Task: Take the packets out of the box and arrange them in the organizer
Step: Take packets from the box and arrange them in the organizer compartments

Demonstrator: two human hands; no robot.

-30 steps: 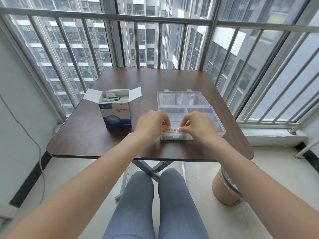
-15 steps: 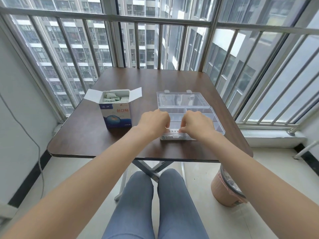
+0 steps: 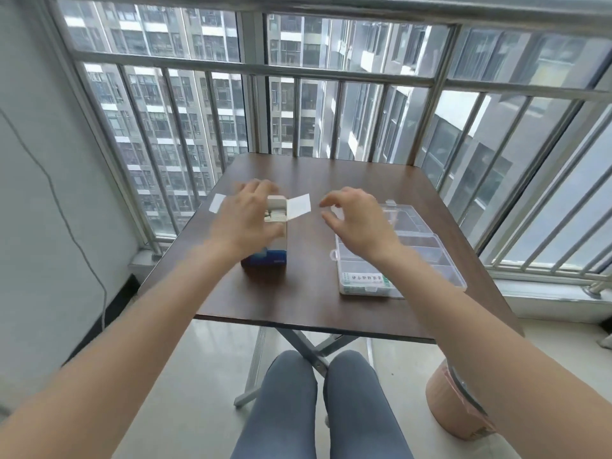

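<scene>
One dark brown folding table (image 3: 331,293) stands on a glazed balcony, its far edge close to a metal railing (image 3: 331,77) with vertical bars, beyond which high-rise blocks are visible. The floor is pale and glossy; a grey wall with a loose cable (image 3: 66,220) runs along the left side, and a pink waste bin (image 3: 443,405) with a liner sits on the floor under the near right corner of the table. The person's knees in grey-blue trousers (image 3: 318,409) show below the near edge. Two containers rest on the table, well apart. On the left is an upright blue and white box (image 3: 270,256), flaps open to left and right, with white packets (image 3: 275,216) visible on end inside its mouth. On the right is a clear plastic organizer (image 3: 427,256), lid open toward the far side, divided into compartments. The nearest compartment holds flat packets with printed labels (image 3: 364,279); the other compartments appear bare, though glare makes this uncertain. The left hand (image 3: 246,223) is over the box top, blurred, fingers spread and slightly curled, thumb against the near face of the box; no packet can be seen in its grasp. The right hand (image 3: 359,220) hovers between box and organizer, above the table, fingers loosely curled and parted, holding nothing.
</scene>
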